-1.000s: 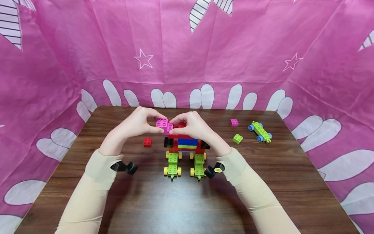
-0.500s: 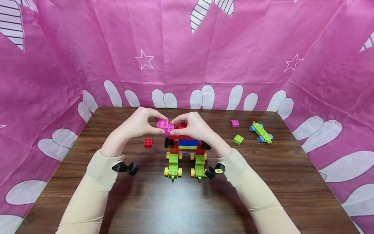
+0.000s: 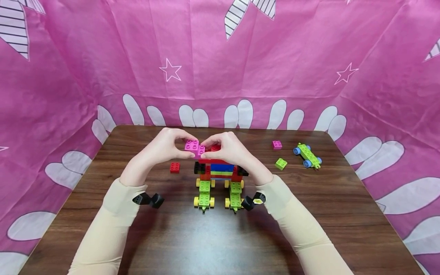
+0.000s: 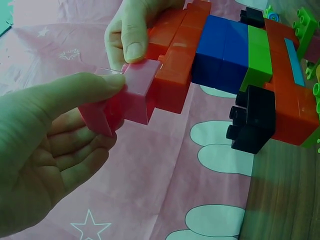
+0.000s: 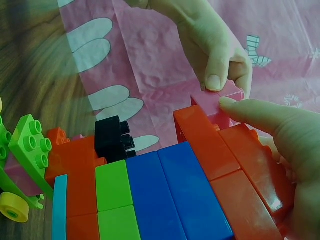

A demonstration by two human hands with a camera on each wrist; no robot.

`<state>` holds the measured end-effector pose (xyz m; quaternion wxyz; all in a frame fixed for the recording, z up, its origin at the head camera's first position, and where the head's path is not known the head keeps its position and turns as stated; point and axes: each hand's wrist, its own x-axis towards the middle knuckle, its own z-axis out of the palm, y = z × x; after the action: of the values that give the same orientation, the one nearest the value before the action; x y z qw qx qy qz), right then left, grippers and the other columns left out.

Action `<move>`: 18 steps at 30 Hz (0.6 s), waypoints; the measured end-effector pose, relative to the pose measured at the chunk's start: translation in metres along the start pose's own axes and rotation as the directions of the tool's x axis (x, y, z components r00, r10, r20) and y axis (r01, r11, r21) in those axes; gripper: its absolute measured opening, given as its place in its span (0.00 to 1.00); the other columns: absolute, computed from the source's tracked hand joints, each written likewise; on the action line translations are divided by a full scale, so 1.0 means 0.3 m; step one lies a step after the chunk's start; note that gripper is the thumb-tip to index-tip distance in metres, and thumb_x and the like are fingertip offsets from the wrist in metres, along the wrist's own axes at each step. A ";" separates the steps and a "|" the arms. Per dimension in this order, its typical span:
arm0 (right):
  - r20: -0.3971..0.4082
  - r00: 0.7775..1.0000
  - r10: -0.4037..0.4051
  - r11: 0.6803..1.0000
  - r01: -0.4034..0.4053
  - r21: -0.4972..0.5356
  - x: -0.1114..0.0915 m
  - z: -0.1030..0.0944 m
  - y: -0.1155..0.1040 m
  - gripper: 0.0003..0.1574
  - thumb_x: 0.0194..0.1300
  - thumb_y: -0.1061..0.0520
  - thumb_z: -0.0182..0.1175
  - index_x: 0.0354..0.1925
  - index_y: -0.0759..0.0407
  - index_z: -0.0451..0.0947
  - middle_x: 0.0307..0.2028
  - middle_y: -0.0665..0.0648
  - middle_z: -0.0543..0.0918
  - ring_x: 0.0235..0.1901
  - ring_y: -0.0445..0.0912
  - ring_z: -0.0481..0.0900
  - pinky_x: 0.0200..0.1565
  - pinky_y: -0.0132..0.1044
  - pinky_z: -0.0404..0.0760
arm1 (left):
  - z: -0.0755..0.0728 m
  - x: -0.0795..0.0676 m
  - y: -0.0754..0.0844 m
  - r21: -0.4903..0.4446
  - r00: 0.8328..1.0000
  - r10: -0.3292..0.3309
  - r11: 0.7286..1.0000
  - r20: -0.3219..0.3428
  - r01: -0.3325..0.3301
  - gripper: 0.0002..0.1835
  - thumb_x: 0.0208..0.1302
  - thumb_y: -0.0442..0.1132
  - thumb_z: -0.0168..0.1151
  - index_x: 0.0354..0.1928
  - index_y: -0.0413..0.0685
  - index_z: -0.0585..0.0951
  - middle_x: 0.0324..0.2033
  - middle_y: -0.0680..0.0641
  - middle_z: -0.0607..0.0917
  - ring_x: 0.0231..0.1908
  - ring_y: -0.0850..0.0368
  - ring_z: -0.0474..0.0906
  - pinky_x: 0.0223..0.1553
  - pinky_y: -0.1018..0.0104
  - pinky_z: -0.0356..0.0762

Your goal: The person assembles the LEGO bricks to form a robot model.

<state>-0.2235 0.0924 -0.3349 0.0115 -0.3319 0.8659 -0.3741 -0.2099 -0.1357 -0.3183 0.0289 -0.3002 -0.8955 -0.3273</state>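
A pink brick (image 3: 191, 145) sits at the upper left end of the block figure, pinched between thumb and fingers of my left hand (image 3: 160, 149). Against it, slightly lower, is a second pink brick (image 5: 209, 102). My right hand (image 3: 229, 149) pinches this one, thumb on its near side. The figure stacks red bricks (image 4: 174, 75), blue bricks (image 3: 221, 167), a lime layer (image 4: 258, 52) and black side bricks (image 4: 253, 120). Two lime wheeled bases (image 3: 204, 196) with yellow wheels carry it upright. My right hand hides part of the figure's top right.
On the brown table (image 3: 206, 244) lie a loose red brick (image 3: 175, 167) at left, and a pink brick (image 3: 277, 145) and a lime brick (image 3: 280, 164) at right. Farther right rests a lime car base (image 3: 308, 156) with blue wheels. Pink patterned cloth (image 3: 213, 65) hangs behind.
My left hand has sunk very slightly, still pinching its pink brick. My right hand keeps its pinch, and the figure stays in place; the head view shifts a little.
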 end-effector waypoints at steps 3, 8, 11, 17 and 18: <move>0.001 1.000 0.000 1.000 0.000 0.000 0.000 0.000 0.001 0.20 0.55 0.50 0.71 0.46 0.57 0.85 0.40 0.52 0.88 0.37 0.40 0.82 0.38 0.32 0.81 | 0.004 -0.003 -0.005 0.003 1.000 0.021 1.000 -0.009 -0.021 0.21 0.49 0.38 0.76 0.47 0.43 0.84 0.43 0.47 0.87 0.46 0.53 0.80 0.50 0.55 0.78; 0.002 1.000 0.003 1.000 -0.003 0.004 0.000 0.002 0.003 0.21 0.55 0.50 0.71 0.46 0.57 0.85 0.40 0.52 0.88 0.37 0.40 0.82 0.39 0.32 0.81 | 0.014 -0.014 -0.033 -0.004 0.994 0.102 0.995 -0.035 -0.102 0.23 0.49 0.39 0.76 0.49 0.44 0.83 0.45 0.47 0.86 0.47 0.53 0.80 0.51 0.55 0.78; 0.005 1.000 0.004 1.000 -0.004 0.003 -0.001 0.003 0.002 0.21 0.55 0.49 0.71 0.46 0.57 0.85 0.40 0.52 0.88 0.37 0.41 0.82 0.39 0.32 0.81 | 0.020 -0.022 -0.056 -0.019 0.986 0.158 0.987 -0.061 -0.159 0.27 0.48 0.40 0.77 0.52 0.44 0.82 0.48 0.46 0.85 0.51 0.52 0.79 0.54 0.54 0.77; 0.003 1.000 0.004 1.000 -0.004 0.002 -0.003 0.001 0.000 0.21 0.55 0.50 0.71 0.46 0.57 0.85 0.40 0.53 0.88 0.37 0.41 0.82 0.38 0.32 0.81 | 0.028 -0.028 -0.108 -0.112 0.967 0.189 0.972 -0.169 -0.209 0.25 0.53 0.34 0.72 0.55 0.42 0.81 0.50 0.43 0.84 0.52 0.50 0.79 0.54 0.58 0.76; 0.003 1.000 0.006 1.000 -0.006 0.005 -0.003 0.001 0.000 0.21 0.55 0.50 0.71 0.46 0.57 0.85 0.40 0.53 0.88 0.37 0.41 0.82 0.39 0.32 0.81 | 0.030 -0.028 -0.118 -0.122 0.963 0.182 0.970 -0.198 -0.209 0.23 0.54 0.32 0.71 0.54 0.41 0.81 0.50 0.43 0.85 0.51 0.51 0.80 0.55 0.61 0.75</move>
<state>-0.2226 0.0925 -0.3354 0.0148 -0.3300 0.8658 -0.3758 -0.2216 -0.1560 -0.3477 0.1228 -0.3568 -0.8293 -0.4121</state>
